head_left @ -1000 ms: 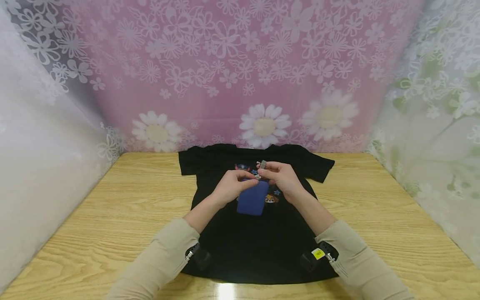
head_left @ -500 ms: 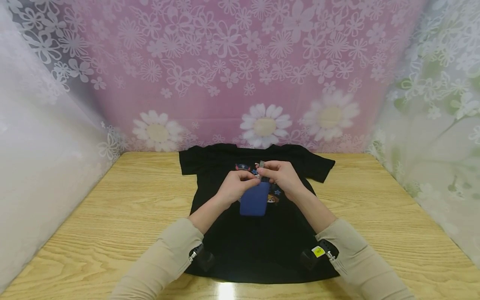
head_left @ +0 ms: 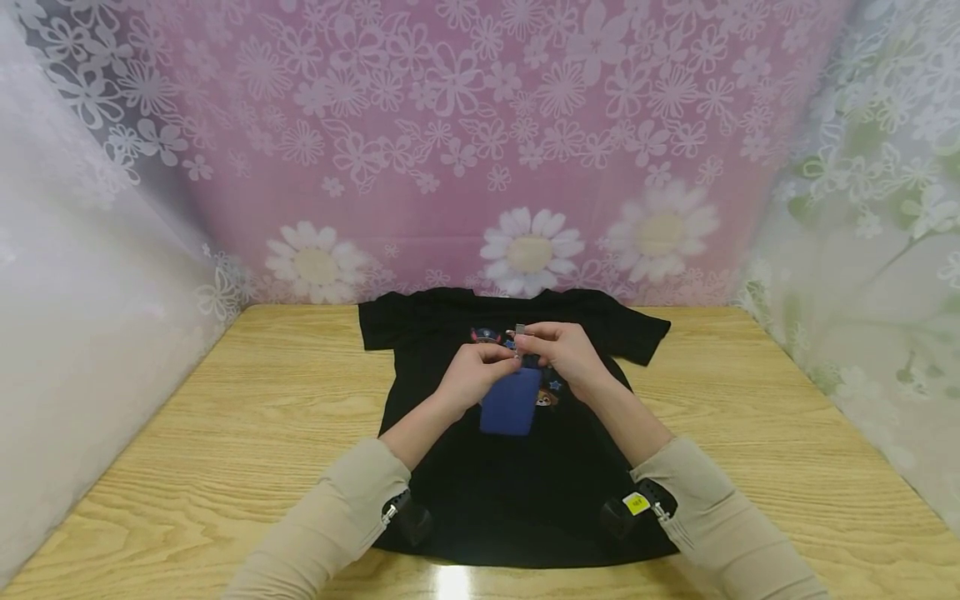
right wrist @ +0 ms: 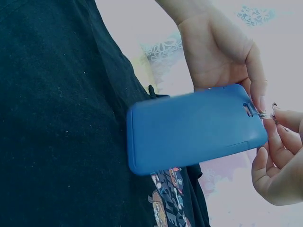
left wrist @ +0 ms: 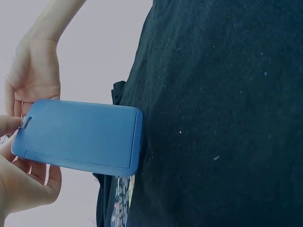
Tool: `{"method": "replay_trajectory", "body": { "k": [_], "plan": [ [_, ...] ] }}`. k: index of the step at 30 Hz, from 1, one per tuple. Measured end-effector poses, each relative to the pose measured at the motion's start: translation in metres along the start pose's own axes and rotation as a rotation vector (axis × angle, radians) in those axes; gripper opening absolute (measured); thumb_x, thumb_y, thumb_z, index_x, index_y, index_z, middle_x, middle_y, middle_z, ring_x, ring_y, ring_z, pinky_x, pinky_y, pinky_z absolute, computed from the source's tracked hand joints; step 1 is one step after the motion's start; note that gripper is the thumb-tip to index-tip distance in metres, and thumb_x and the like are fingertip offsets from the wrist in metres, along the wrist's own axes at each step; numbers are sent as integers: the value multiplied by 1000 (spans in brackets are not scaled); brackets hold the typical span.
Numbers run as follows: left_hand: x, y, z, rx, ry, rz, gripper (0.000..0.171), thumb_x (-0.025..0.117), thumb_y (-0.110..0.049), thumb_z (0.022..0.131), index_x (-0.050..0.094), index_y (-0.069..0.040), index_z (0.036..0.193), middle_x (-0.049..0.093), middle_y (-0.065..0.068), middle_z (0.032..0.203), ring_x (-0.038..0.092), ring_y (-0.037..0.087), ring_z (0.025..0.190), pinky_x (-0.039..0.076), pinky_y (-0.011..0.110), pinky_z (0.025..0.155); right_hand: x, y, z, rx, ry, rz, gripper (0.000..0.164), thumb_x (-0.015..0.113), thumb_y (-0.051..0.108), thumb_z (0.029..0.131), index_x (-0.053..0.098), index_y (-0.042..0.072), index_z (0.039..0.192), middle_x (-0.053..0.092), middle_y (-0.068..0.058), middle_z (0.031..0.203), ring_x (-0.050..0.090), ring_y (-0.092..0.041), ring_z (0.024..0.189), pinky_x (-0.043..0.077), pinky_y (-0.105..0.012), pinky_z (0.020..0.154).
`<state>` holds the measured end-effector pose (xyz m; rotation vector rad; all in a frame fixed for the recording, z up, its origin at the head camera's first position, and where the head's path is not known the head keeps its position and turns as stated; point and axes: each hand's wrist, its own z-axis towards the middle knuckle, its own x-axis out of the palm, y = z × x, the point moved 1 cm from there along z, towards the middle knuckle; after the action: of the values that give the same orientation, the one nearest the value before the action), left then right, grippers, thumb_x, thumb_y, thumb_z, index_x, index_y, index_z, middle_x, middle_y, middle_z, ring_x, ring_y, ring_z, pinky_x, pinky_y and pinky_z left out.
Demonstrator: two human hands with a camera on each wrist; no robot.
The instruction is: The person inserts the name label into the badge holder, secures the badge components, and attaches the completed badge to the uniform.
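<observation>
A blue badge holder [head_left: 511,402] hangs slot end up above a black T-shirt [head_left: 517,492]. Just above its slot, my left hand [head_left: 467,375] pinches the small metal fitting [right wrist: 262,114] between thumb and forefinger. Slightly higher, my right hand [head_left: 564,348] grips a silver metal clip [head_left: 520,331]. The fingertips of both hands nearly meet. In the left wrist view the holder's flat face [left wrist: 80,135] shows, with fingers partly covering its slot end. How the fitting and clip join is hidden by the fingers.
The T-shirt lies spread on a wood-grain table [head_left: 225,433], its cartoon print [head_left: 486,335] partly behind the hands. A pink flowered curtain [head_left: 450,167] stands at the back, with pale curtains [head_left: 90,292] at the sides.
The left hand and the badge holder have shifted slightly right. The clip in the right hand has turned more upright and moved a little left, while the right arm stays nearly still.
</observation>
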<state>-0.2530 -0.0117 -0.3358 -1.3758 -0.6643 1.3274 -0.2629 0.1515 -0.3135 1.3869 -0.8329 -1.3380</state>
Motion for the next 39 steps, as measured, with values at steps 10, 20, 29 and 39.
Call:
{"method": "replay_trajectory", "body": {
  "k": [10,20,29,39],
  "plan": [
    [1,2,2,50,-38,84,22,64,-19,87,72,-3,99,67,6,95,53,12,77,43,24,63,-1,0,0,15,10,18,37,62,20,89,61,-5,116,67,0,89,54,-18,91,45,-29,72],
    [2,4,0,99,-91,61,20,66,-14,84,72,-1,97,64,4,78,47,10,66,36,22,54,1,-3,1,33,24,8,40,61,22,90,58,-4,120,63,-10,106,51,-24,102,45,-31,76],
    [5,7,1,72,-82,16,21,64,-16,86,72,-1,97,69,10,94,60,17,84,47,26,66,1,-4,2,32,17,3,39,62,22,90,59,-3,119,62,-12,109,51,-24,102,46,-31,75],
    [0,12,0,-46,70,-172,31,54,-23,94,67,1,108,53,0,65,50,10,57,45,25,52,-1,-6,2,42,37,2,42,60,21,90,56,-4,124,52,-17,128,47,-27,110,45,-32,79]
  ]
}}
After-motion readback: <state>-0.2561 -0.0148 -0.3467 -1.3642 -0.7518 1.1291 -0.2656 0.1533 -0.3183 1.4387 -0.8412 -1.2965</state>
